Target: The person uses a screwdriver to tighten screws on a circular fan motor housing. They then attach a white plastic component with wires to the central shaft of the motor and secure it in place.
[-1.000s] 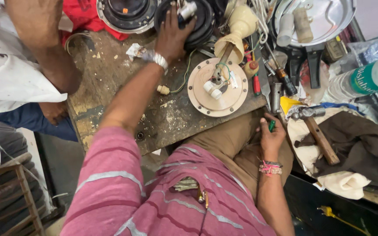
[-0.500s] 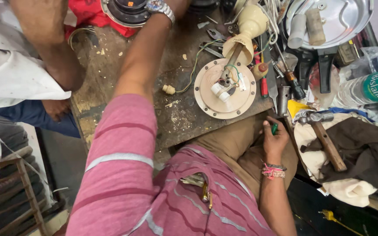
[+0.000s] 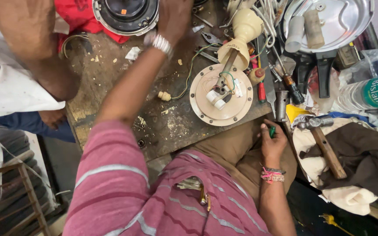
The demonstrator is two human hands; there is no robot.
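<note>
My left hand [image 3: 175, 17] is stretched across the worn wooden bench [image 3: 110, 96], a metal watch on its wrist. It hovers beside a round black motor housing [image 3: 125, 15]; its fingers are blurred and hidden. My right hand [image 3: 273, 143] rests at the bench's near edge over my lap, closed on a small green-handled tool [image 3: 272, 130]. Between the hands lies a cream round base plate [image 3: 206, 109] with wires and white connectors at its middle. A cream cone-shaped cover [image 3: 243, 32] leans on its shaft.
Another person in a white shirt reaches in with an arm [image 3: 31, 48] at the left. Screwdrivers and pliers [image 3: 261, 91] crowd the bench's right side. A steel lid [image 3: 346, 22], a plastic bottle [image 3: 368, 94] and a hammer [image 3: 327, 150] on cloths lie at the right.
My left hand went farther up the bench, past the frame's top edge, and has come back a little. My right hand stays in place with the green tool.
</note>
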